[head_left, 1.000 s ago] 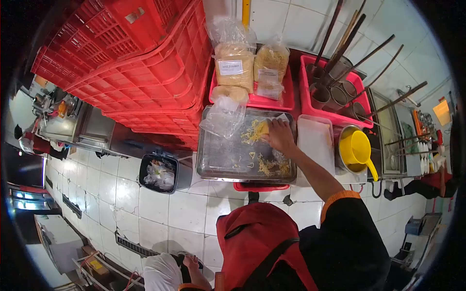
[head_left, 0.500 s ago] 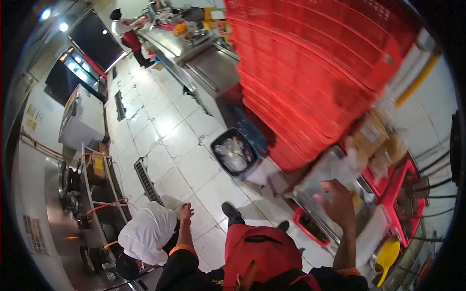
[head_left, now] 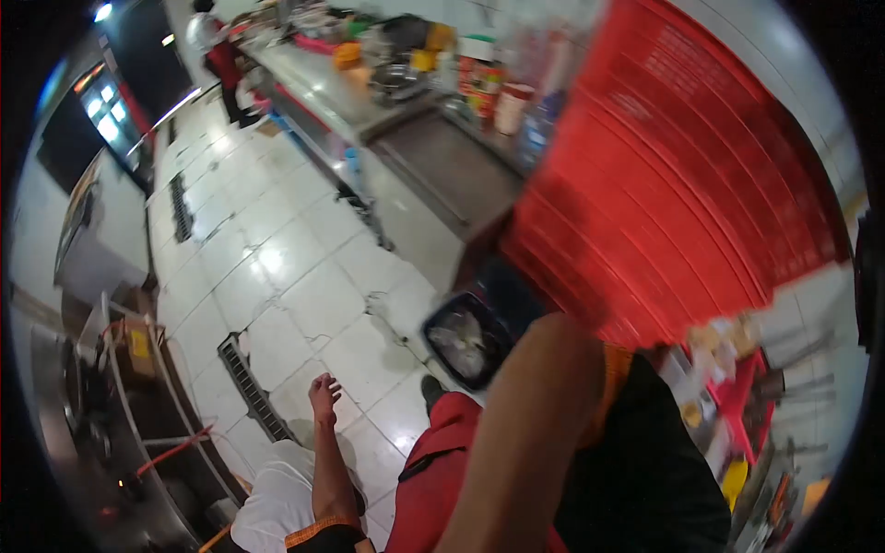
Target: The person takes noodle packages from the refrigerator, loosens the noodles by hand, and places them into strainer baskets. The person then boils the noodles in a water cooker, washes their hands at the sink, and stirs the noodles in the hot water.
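My left hand [head_left: 324, 398] hangs over the white tiled floor [head_left: 293, 304], its fingers loosely bent and a little apart, with nothing seen in it. Across the front of my red apron [head_left: 435, 470], my right arm is bent sharply at the elbow. The forearm runs down out of the bottom edge, so my right hand is out of view. Beyond that elbow stands a dark bin [head_left: 467, 341] with whitish plastic waste inside. A tall stack of red plastic crates [head_left: 664, 184] rises on the right, behind the raised elbow.
A person in a white top [head_left: 281, 498] is close on my left, beside a cooking range [head_left: 92, 433]. Another person [head_left: 217, 60] stands far off at a long steel counter [head_left: 341, 88] holding jars and pans. A drain grate [head_left: 253, 387] crosses the floor. Red trays [head_left: 745, 405] lie at right.
My right hand has left the metal tray area and gone out of view as the arm bent upward. The view has swung right, and my left hand now appears further left.
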Demonstrator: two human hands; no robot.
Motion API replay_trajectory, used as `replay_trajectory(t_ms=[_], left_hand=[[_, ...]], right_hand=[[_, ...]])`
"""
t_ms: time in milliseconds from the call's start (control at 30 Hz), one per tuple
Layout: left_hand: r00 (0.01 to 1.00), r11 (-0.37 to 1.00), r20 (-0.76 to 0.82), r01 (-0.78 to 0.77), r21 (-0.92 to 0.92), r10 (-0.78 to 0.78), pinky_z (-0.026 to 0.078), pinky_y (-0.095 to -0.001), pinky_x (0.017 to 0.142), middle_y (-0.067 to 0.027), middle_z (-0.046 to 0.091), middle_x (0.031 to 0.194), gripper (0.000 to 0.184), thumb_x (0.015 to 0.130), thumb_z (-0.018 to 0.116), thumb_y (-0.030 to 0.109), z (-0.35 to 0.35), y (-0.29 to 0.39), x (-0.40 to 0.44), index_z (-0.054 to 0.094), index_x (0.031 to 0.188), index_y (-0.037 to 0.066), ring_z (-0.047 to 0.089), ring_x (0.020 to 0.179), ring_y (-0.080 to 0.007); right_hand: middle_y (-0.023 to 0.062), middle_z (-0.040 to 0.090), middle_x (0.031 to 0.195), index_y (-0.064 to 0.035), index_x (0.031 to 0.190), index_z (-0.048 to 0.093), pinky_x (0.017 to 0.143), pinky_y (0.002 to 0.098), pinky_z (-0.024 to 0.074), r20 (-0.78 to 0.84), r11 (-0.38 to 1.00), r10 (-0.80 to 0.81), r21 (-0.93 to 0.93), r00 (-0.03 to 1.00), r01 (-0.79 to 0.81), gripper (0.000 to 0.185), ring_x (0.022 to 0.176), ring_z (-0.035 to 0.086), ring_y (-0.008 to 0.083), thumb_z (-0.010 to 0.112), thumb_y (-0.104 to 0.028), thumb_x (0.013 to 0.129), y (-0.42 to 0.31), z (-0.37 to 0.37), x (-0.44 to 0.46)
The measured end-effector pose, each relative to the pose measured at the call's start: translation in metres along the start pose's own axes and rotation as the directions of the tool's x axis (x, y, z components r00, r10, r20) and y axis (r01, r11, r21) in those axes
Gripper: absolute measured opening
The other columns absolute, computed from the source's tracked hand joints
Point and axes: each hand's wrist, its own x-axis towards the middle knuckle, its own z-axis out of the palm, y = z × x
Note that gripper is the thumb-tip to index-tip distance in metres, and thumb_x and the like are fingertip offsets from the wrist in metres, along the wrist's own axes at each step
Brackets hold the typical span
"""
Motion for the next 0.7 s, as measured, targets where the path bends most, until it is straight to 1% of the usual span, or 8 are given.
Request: replay_trajectory(t_ms=[100,133,167,233,300,400,467,700], left_hand=[[0.988,0.993,-0.101,0.108,-0.055,-0.113,0.048,-0.0298,0.061,-0.0077,0.060,0.093,0.028,0.088,0.054,0.028,-0.062,-0.001,0.068,0.052,0.105,0.006,0.061,0.074,-0.0177],[0.982,0.988,-0.129,0.123,-0.097,-0.135,0.048,-0.0311,0.060,-0.0076,0.060,0.092,0.027,0.087,0.054,0.026,-0.087,-0.004,0.087,0.052,0.105,0.006,0.061,0.073,-0.0184],[0.971,0.985,-0.189,0.123,-0.119,-0.144,0.048,-0.0302,0.059,-0.0075,0.060,0.091,0.026,0.086,0.052,0.024,-0.103,0.005,0.090,0.052,0.104,0.005,0.060,0.072,-0.0182],[0.912,0.970,-0.342,0.180,-0.163,-0.226,0.047,-0.0260,0.054,-0.0062,0.060,0.085,0.025,0.085,0.053,0.024,-0.148,0.003,0.115,0.052,0.102,0.005,0.059,0.065,-0.0166],[0.951,0.801,-0.199,0.076,-0.594,-0.237,0.042,-0.0246,0.041,-0.0061,0.057,0.074,0.021,0.084,0.054,0.023,-0.226,-0.056,0.150,0.053,0.095,0.005,0.057,0.055,-0.0163],[0.709,0.863,-0.519,0.271,-0.426,-0.478,0.039,-0.0258,0.037,-0.0059,0.054,0.069,0.012,0.083,0.053,0.019,-0.233,0.021,0.125,0.052,0.084,0.007,0.054,0.051,-0.0155],[0.652,0.827,-0.543,0.251,-0.503,-0.528,0.038,-0.0256,0.037,-0.0056,0.052,0.066,0.012,0.083,0.052,0.018,-0.251,0.004,0.142,0.052,0.080,0.007,0.052,0.049,-0.0156],[0.585,0.658,-0.435,0.240,-0.713,-0.685,0.042,-0.0271,0.039,-0.0079,0.053,0.070,0.016,0.081,0.055,0.019,-0.288,0.042,0.291,0.052,0.078,0.004,0.053,0.052,-0.0193]], right_hand=[[0.0156,0.051,0.100,0.0024,0.104,0.052,0.076,0.0353,0.0455,-0.116,0.994,0.018,0.109,0.993,-0.005,0.062,0.086,0.051,0.0230,0.030,-0.055,0.092,-0.067,0.020,0.048],[0.0135,0.052,0.093,0.0024,0.095,0.053,0.072,0.0345,0.0453,-0.127,0.774,0.090,0.633,0.988,0.011,0.053,0.082,0.052,0.0219,0.037,-0.048,0.089,-0.097,0.045,0.069],[0.0114,0.054,0.086,0.0024,0.086,0.055,0.068,0.0337,0.0451,-0.133,0.286,0.163,0.955,0.978,0.083,0.045,0.077,0.053,0.0207,0.043,-0.041,0.085,-0.130,0.078,0.087],[0.0072,0.057,0.072,0.0025,0.068,0.058,0.060,0.0322,0.0446,-0.136,-0.733,0.285,0.607,0.949,0.307,0.031,0.068,0.054,0.0184,0.055,-0.027,0.079,-0.199,0.125,0.127],[0.0084,0.057,0.072,0.0019,0.070,0.058,0.059,0.0329,0.0445,-0.024,-0.777,0.349,0.551,0.937,0.304,0.028,0.067,0.054,0.0199,0.054,-0.025,0.080,-0.265,0.133,0.156],[0.0108,0.055,0.074,0.0008,0.074,0.056,0.058,0.0343,0.0443,0.146,-0.862,0.302,0.464,0.942,0.204,0.023,0.066,0.055,0.0229,0.052,-0.021,0.082,-0.349,0.151,0.209],[0.0109,0.056,0.092,0.0030,0.103,0.055,0.070,0.0338,0.0488,-0.372,-0.984,0.129,0.067,0.919,0.166,0.032,0.085,0.057,0.0222,0.056,-0.019,0.079,-0.416,0.185,0.261],[0.0140,0.059,0.093,-0.0026,0.100,0.057,0.073,0.0375,0.0469,-0.577,-0.945,-0.221,-0.074,0.787,-0.320,0.034,0.086,0.059,0.0298,0.056,-0.033,0.084,-0.729,0.076,0.390]])
